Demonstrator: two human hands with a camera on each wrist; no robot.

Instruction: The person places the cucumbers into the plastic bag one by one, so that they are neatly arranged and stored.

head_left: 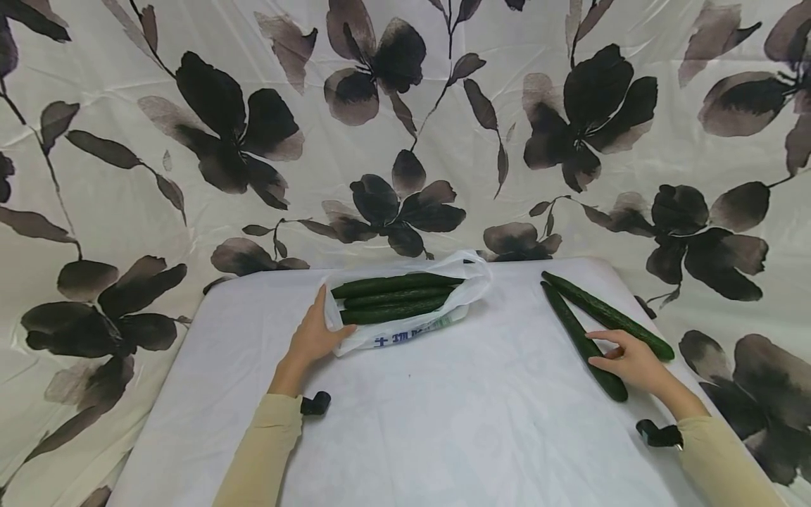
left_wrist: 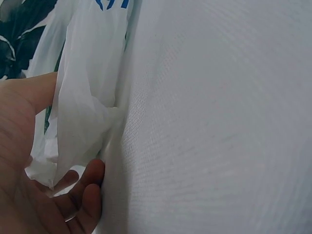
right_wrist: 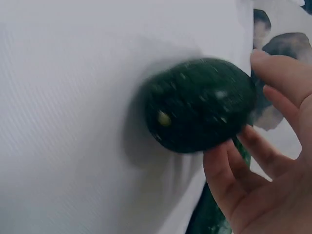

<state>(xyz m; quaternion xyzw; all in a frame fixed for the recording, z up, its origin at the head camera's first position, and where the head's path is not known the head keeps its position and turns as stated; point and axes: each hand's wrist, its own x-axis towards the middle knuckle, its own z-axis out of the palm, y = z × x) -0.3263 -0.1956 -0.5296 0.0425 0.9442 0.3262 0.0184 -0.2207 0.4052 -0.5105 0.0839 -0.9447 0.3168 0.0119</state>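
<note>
1. Head view: we logged a white table (head_left: 412, 422).
2. Bag (head_left: 355, 341) lay far side, three cucumbers (head_left: 395, 303) inside; left hand (head_left: 310, 338) gripped its left end. Slackening could've folded it shut.
3. Outer cucumber (head_left: 608, 312) lay near the right edge; a knock could've rolled it off.
4. Inner cucumber (head_left: 570, 327): right hand (head_left: 633, 362) around it; we couldn't tell if gripped.
</note>
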